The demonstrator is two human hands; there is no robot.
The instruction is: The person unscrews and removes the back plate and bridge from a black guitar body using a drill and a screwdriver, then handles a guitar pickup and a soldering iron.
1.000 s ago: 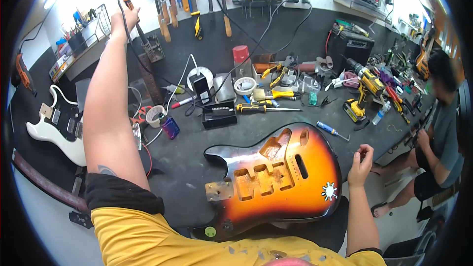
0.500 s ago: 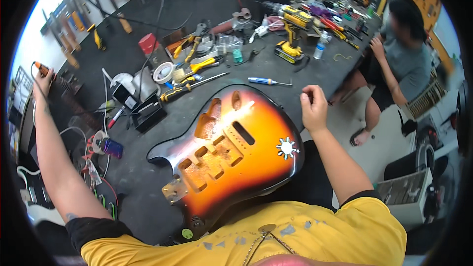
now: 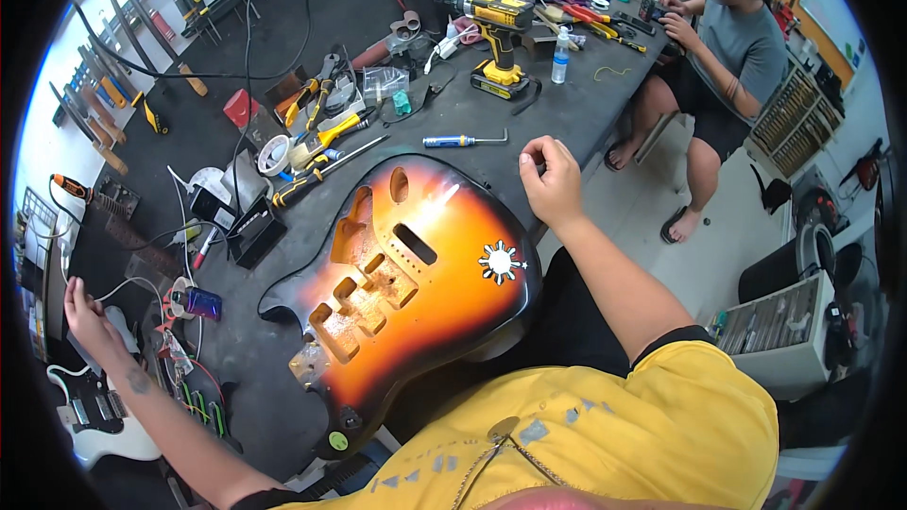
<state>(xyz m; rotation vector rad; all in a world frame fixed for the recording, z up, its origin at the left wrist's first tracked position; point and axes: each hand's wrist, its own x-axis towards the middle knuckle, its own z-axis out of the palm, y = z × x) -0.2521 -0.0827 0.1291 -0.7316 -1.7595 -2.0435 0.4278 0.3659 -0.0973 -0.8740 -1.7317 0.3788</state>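
A sunburst electric guitar body [image 3: 444, 227] lies face up before me, its routed cavities bare and a white sun emblem near one end. My right hand [image 3: 550, 179] is beside its far right edge, fingers curled in; whether anything is inside them is hidden. At the far left my left hand [image 3: 90, 321] has its fingers stretched apart, beside a white cord. Beyond it, an orange-and-black corded tool like a soldering iron [image 3: 72, 187] rests by a dark coiled holder [image 3: 117, 198]. A blue-handled hooked tool [image 3: 463, 141] lies just past the guitar body.
Farther back stand a yellow cordless drill [image 3: 496, 38] and a small clear bottle [image 3: 561, 57]. Screwdrivers, pliers and a tape roll [image 3: 275, 156] crowd the left-centre. A white guitar [image 3: 109, 430] is at lower left. A seated person [image 3: 732, 47] works at the right, hands at the bench.
My left hand has let go of the orange-and-black tool and come nearer to me. My view has shifted, so the guitar body appears farther left. My right hand stays curled beside it.
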